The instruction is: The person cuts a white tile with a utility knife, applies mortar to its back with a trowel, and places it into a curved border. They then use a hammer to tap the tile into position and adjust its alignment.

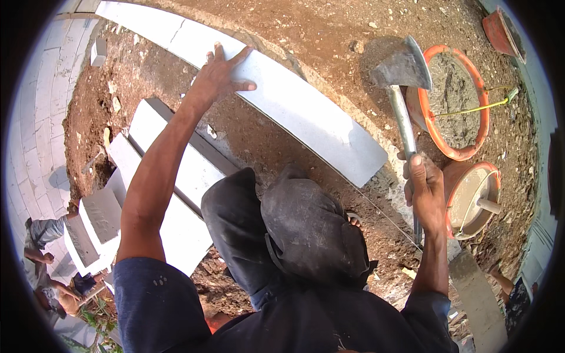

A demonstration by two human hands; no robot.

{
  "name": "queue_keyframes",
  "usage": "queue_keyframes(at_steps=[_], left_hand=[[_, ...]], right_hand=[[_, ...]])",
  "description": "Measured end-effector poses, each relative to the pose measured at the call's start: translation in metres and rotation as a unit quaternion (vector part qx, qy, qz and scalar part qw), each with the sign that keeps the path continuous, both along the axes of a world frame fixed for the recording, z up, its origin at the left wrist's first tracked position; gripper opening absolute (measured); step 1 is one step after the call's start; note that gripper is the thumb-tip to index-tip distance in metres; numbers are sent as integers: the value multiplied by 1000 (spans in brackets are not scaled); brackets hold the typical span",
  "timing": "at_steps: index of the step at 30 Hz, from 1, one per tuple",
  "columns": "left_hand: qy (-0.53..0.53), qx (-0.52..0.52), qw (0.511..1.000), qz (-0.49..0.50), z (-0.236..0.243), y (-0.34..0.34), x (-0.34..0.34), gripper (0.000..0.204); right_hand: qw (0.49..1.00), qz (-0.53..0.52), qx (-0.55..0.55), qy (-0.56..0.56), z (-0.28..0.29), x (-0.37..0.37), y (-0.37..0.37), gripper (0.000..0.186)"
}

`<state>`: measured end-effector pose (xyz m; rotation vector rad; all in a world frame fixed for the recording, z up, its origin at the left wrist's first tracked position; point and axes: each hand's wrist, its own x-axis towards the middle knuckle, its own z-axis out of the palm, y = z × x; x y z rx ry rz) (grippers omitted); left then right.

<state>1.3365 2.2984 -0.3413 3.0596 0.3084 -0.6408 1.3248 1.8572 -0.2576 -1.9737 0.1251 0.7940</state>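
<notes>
My left hand [222, 75] lies with its fingers spread on the top of a row of white lightweight blocks [312, 115], which runs from the upper left to the middle right. A joint between two blocks shows left of the hand. My right hand [425, 188] is wrapped round the metal handle of an axe [406, 67] with a broad grey head. The head points away from me and is raised beside an orange bucket of grey mortar [456, 97]. The axe does not appear to touch the blocks.
A second bucket [474, 200] holds pale liquid and a round stick. Loose white blocks [182, 159] lie at my left, near my knees. A thin string [382, 213] runs along the row. Another person [47, 247] is at the far left; a reddish bucket [503, 35] stands far right.
</notes>
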Motion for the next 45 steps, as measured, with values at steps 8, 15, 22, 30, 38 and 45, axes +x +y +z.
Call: queue_keyframes(at_steps=[8, 15, 22, 30, 38, 45], left_hand=[[7, -64, 998, 11, 14, -9, 7, 100], [16, -63, 998, 11, 21, -6, 4, 101], [32, -29, 999, 2, 22, -10, 12, 101], [24, -49, 999, -6, 17, -2, 7, 103], [3, -2, 999, -45, 12, -5, 7, 106], [13, -36, 999, -13, 11, 0, 7, 104]], right_hand=[[981, 166, -93, 42, -98, 115, 44, 49], [948, 312, -56, 29, -167, 103, 58, 52], [951, 296, -44, 81, -167, 126, 48, 61], [943, 322, -79, -15, -174, 100, 56, 55], [959, 275, -66, 11, -184, 128, 61, 57], [942, 328, -69, 21, -186, 121, 95, 56]])
